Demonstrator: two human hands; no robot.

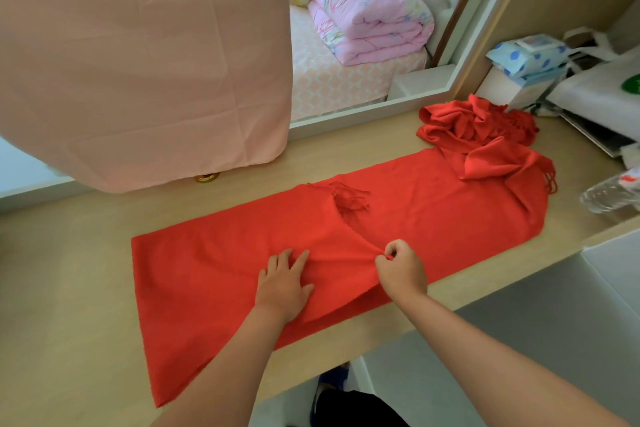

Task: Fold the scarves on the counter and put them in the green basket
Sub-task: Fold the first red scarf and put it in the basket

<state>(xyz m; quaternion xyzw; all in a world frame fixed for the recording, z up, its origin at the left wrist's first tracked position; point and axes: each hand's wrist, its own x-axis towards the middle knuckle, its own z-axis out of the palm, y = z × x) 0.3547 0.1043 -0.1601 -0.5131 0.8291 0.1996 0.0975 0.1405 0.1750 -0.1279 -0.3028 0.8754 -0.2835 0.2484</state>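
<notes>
Head view. A red scarf (242, 270) lies spread lengthwise along the light wooden counter (69, 288), its near edge running close to the counter's front lip. One fringed end (349, 196) is folded back onto the middle of the cloth. The left hand (285, 282) rests flat on the scarf, fingers straight and slightly spread, pressing the fabric down and gripping nothing. The right hand (401, 269) sits just beside it to the right, fingers curled, pinching a small gather of the same scarf between thumb and forefinger; creases run from the pinch toward the left hand. The scarf extends well beyond both hands on either side.

A second red scarf (478, 125) lies crumpled at the far right of the counter, well apart from both hands; whether it touches the spread scarf's far end cannot be told, as the reds merge there. A clear plastic bottle (609, 192) lies on its side at the right edge. A pink cloth (138, 45) hangs over the counter's left rear.
</notes>
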